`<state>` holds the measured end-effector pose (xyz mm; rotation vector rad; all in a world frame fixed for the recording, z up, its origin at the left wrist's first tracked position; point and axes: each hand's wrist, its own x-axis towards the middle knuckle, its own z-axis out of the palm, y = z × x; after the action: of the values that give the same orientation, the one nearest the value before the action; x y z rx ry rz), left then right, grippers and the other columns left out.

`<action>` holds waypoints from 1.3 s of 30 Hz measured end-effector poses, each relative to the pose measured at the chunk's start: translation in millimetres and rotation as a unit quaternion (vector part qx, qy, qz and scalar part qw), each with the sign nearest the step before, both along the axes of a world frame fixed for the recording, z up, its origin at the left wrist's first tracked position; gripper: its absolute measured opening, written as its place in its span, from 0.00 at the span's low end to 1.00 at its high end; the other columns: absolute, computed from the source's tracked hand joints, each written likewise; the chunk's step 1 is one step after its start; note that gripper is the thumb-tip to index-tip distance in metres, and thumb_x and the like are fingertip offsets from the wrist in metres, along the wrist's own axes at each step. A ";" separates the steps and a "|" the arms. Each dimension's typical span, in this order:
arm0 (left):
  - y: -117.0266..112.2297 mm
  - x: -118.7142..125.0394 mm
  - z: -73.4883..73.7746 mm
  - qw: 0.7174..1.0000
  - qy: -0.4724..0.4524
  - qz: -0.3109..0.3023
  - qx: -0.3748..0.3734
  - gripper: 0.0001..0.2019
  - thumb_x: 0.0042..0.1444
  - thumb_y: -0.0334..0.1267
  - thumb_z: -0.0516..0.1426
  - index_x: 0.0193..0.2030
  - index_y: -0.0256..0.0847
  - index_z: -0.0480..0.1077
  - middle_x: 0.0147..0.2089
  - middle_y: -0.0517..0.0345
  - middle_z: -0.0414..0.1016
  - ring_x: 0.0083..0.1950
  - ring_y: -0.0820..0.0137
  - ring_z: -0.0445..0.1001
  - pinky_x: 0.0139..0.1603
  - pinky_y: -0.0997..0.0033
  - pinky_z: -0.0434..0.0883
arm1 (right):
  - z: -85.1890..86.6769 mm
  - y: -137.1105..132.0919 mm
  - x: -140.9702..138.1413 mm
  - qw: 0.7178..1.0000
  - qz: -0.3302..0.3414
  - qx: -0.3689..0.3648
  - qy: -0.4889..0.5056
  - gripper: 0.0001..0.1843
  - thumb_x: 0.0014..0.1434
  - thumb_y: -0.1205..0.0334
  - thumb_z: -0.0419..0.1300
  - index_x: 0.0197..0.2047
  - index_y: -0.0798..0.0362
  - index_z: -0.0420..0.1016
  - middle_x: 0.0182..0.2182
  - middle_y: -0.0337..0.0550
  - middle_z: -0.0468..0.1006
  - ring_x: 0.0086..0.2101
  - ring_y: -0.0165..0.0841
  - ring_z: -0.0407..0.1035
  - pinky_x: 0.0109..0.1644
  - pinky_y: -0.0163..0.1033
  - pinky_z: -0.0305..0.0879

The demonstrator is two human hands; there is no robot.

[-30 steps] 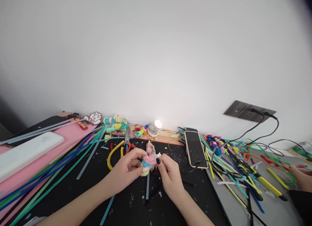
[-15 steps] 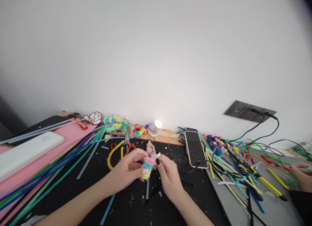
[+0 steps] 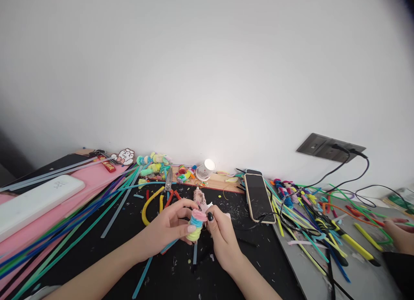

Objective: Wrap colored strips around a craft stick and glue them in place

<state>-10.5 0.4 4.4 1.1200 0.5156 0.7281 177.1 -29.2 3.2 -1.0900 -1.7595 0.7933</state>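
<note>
Closely now, I watch my left hand (image 3: 171, 226) pinch a fuzzy coil (image 3: 196, 227) between thumb and fingers, pink at the top, blue in the middle, yellow below. My right hand (image 3: 223, 233), thumb and bent forefinger drawn together, pinches at the coil's pink edge; a pale tip (image 3: 209, 205) pokes up just above, and I can't tell what it belongs to. The coil sits between both hands, over the black tabletop (image 3: 246, 265). Right behind it I make out a blotchy pale object (image 3: 199, 195), partly hidden. Beyond the left hand lie yellow-handled scissors (image 3: 168, 185); farther back, near the wall, stands a white cup (image 3: 203, 171). Rightward I have a phone (image 3: 258, 197), then pliers (image 3: 355, 247) on a grey board (image 3: 299, 272), and a co-worker's hand (image 3: 399, 236) at the edge. Leftward, long fuzzy stems (image 3: 93, 205) fan beside a white case (image 3: 42, 201).
</note>
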 end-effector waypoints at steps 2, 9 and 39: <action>-0.2 -0.1 -0.2 1.000 -0.003 -0.004 -0.005 0.20 0.56 0.43 0.64 0.51 0.44 0.63 0.46 0.56 0.73 0.37 0.71 0.73 0.41 0.63 0.75 | 0.5 -0.3 -0.6 1.000 0.003 -0.008 0.012 0.17 0.70 0.52 0.43 0.31 0.50 0.60 0.25 0.35 0.60 0.27 0.31 0.55 0.31 0.36 0.52; 0.4 -0.2 0.3 1.000 -0.013 -0.012 -0.009 0.20 0.57 0.43 0.63 0.51 0.45 0.59 0.47 0.54 0.75 0.38 0.70 0.75 0.43 0.59 0.75 | -5.9 0.5 1.2 0.997 0.021 -0.053 0.044 0.17 0.70 0.49 0.43 0.35 0.50 0.61 0.27 0.35 0.59 0.28 0.31 0.55 0.32 0.36 0.53; -2.8 0.2 9.4 0.997 -0.027 -0.038 -0.054 0.20 0.49 0.40 0.69 0.45 0.42 0.68 0.41 0.59 0.73 0.35 0.73 0.70 0.37 0.70 0.70 | -0.4 -4.6 -1.7 0.998 0.043 -0.038 0.036 0.20 0.69 0.44 0.42 0.41 0.50 0.63 0.33 0.39 0.63 0.34 0.34 0.59 0.40 0.39 0.60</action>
<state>-10.3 -2.3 13.8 1.0110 0.4591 0.6553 175.4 -33.8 2.8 -1.0266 -1.7370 0.9484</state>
